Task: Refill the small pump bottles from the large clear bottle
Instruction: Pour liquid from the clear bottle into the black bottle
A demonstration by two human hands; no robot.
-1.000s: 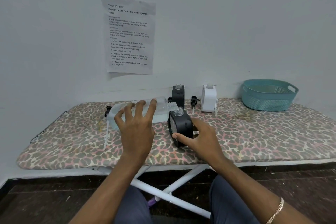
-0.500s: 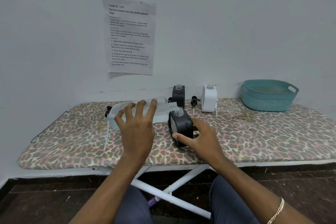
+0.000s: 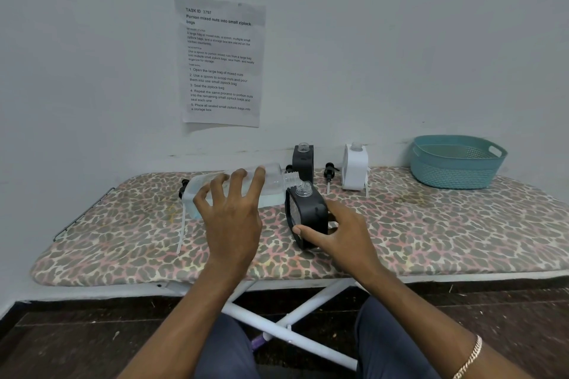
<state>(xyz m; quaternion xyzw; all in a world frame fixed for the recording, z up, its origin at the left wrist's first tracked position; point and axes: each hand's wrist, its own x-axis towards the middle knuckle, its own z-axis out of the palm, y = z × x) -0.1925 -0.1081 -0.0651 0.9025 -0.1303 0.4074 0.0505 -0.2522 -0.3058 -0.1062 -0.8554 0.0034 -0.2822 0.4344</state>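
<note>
Your left fingers (image 3: pixel 243 181) are spread over the body of the large clear bottle (image 3: pixel 271 184), curling across its top side, and the left hand (image 3: pixel 231 212) holds it tipped nearly flat with the threaded neck pointing toward 3 o'clock. Your right hand (image 3: pixel 338 237) clasps the near black pump bottle (image 3: pixel 308 215), thumb pressed on its front face and the other fingers wrapped behind, where you cannot see them. That small bottle stands tilted at the centre of the ironing board (image 3: pixel 431 224), its clear open neck just under the big bottle's mouth; whether the two rims touch cannot be told.

Liquid sits low along the big bottle's underside, so it is probably light but its weight will shift as you tip it. Thin clear plastic like this will likely flex and slip if wet, so keep your grip around the middle of the body, not the neck. The black bottle looks stiff and flat-sided; hold it by its two broad faces, low down, to stop it twisting.

At 12 o'clock, by the wall, a second black bottle (image 3: pixel 303 160) and a white bottle (image 3: pixel 355 166) wait uncapped, with a pump head (image 3: pixel 330 171) lying between them. The teal basket (image 3: pixel 455 161) sits at 2 o'clock.
</note>
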